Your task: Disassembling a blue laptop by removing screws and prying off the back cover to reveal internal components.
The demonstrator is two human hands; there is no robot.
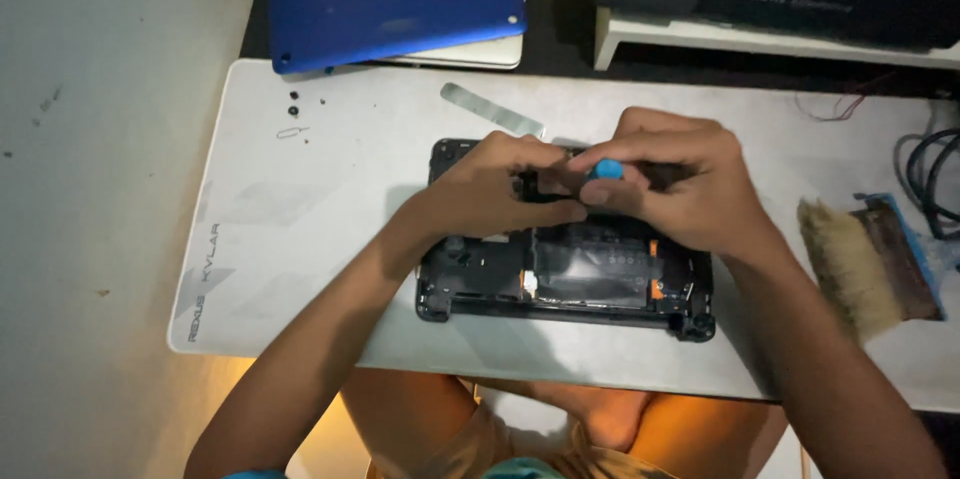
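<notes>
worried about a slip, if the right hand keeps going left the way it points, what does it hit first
Most likely the left hand: the right hand, gripping a blue-capped tool, points leftward at its fingertips above the opened black phone. Depth is unclear.

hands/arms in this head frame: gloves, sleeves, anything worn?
Both bare. The left hand and right hand have no gloves, and no rings or watch show on the parts in view. Both forearms are uncovered down to the bottom edge of the frame; no sleeve reaches the wrists. No straps, cables or markings on either arm.
</notes>
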